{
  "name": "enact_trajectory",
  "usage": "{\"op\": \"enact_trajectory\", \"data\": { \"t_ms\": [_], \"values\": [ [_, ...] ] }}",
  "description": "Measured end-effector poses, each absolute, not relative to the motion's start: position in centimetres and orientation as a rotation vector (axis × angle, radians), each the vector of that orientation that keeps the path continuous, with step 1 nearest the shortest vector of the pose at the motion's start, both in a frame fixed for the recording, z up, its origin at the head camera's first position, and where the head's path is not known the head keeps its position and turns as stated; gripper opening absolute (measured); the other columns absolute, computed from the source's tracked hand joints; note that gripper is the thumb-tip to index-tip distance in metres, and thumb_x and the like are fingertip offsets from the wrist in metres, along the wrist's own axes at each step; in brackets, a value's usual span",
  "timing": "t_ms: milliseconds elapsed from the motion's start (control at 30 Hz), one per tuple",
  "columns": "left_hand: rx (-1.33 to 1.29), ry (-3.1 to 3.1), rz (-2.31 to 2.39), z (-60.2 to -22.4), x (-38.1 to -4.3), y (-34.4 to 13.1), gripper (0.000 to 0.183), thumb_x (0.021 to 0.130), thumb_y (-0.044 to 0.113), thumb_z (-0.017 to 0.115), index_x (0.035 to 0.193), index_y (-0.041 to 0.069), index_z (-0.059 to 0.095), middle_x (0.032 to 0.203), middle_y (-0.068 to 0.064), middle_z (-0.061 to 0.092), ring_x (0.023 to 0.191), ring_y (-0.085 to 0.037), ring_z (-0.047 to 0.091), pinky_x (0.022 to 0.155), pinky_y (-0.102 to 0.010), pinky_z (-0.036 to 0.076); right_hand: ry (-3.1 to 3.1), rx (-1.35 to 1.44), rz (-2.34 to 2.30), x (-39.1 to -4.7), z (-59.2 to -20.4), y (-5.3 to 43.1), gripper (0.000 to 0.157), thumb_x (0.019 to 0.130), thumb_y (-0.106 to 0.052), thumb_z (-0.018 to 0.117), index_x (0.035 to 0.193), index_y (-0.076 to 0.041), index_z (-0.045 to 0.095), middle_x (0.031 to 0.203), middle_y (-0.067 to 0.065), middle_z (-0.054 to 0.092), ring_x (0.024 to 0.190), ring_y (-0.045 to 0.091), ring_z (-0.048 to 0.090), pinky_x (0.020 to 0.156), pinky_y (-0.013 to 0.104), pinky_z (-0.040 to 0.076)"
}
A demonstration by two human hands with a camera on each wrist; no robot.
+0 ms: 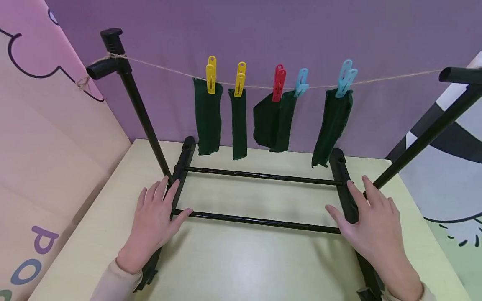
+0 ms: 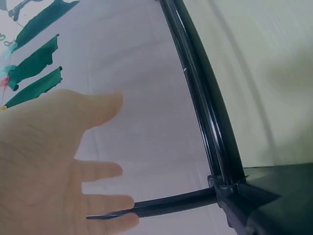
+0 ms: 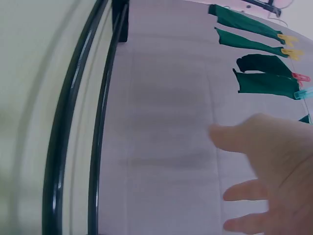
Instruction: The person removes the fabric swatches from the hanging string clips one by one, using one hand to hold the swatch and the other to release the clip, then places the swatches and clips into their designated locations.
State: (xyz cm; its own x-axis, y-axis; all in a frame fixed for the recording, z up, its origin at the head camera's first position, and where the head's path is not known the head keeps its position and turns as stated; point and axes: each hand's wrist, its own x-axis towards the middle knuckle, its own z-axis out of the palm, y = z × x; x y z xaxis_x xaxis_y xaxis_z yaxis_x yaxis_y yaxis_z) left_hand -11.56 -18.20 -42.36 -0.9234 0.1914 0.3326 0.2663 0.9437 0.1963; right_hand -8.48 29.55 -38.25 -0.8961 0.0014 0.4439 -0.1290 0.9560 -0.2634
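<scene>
A black rack with a string tied across its two uprights stands on the table. Dark green cloth pieces (image 1: pixel 208 121) hang in a row from the string (image 1: pixel 162 67), clipped by yellow (image 1: pixel 239 81), red (image 1: pixel 278 83) and light blue clothespins (image 1: pixel 344 79). My left hand (image 1: pixel 152 221) is spread over the rack's left foot, fingers straight, near the base of the left upright (image 1: pixel 144 113). Likewise spread, my right hand (image 1: pixel 373 225) is over the right foot (image 1: pixel 344 188), near the right upright (image 1: pixel 421 142). Neither hand grips anything; both wrist views show extended fingers.
Two black crossbars (image 1: pixel 260 220) join the feet low over the pale table (image 1: pixel 241 263). Behind the rack rises a purple wall (image 1: pixel 263 33). A light printed panel (image 1: pixel 45 138) stands at the left, and another panel (image 1: pixel 455 167) with black and white shapes at the right.
</scene>
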Motion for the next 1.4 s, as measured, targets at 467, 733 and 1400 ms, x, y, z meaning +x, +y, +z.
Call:
{"op": "enact_trajectory", "data": {
  "t_ms": [467, 733, 1400],
  "values": [
    [-0.486, -2.491, -0.512, -42.0, -12.2, -16.5, 0.06, 0.088, 0.034, 0.084, 0.137, 0.004, 0.067, 0.14, -0.02, 0.066, 0.123, -0.044, 0.064, 0.098, -0.06, 0.053, -2.367, 0.095, 0.939, -8.7, -34.3, 27.7, 0.039, 0.091, -0.013, 0.083, 0.13, -0.013, 0.077, 0.129, -0.02, 0.072, 0.104, -0.022, 0.059, 0.09, 0.004, 0.04],
    [-0.542, -2.463, -0.658, -40.8, -12.3, -14.6, 0.054, 0.092, 0.04, 0.078, 0.137, 0.01, 0.069, 0.139, -0.011, 0.07, 0.124, -0.035, 0.067, 0.098, -0.056, 0.056, -2.441, 0.076, 0.968, -9.2, -33.1, 26.5, 0.038, 0.096, -0.02, 0.079, 0.134, -0.018, 0.075, 0.12, -0.012, 0.075, 0.089, -0.021, 0.059, 0.075, 0.006, 0.046],
    [-0.546, -2.356, -0.751, -39.5, -13.6, -13.4, 0.045, 0.094, 0.035, 0.076, 0.131, 0.011, 0.072, 0.13, -0.005, 0.074, 0.117, -0.028, 0.071, 0.093, -0.048, 0.059, -2.44, 0.312, 1.109, -10.7, -29.8, 23.1, 0.031, 0.096, -0.012, 0.078, 0.126, -0.017, 0.078, 0.095, -0.024, 0.076, 0.078, -0.005, 0.069, 0.078, 0.012, 0.049]
  ]
}}
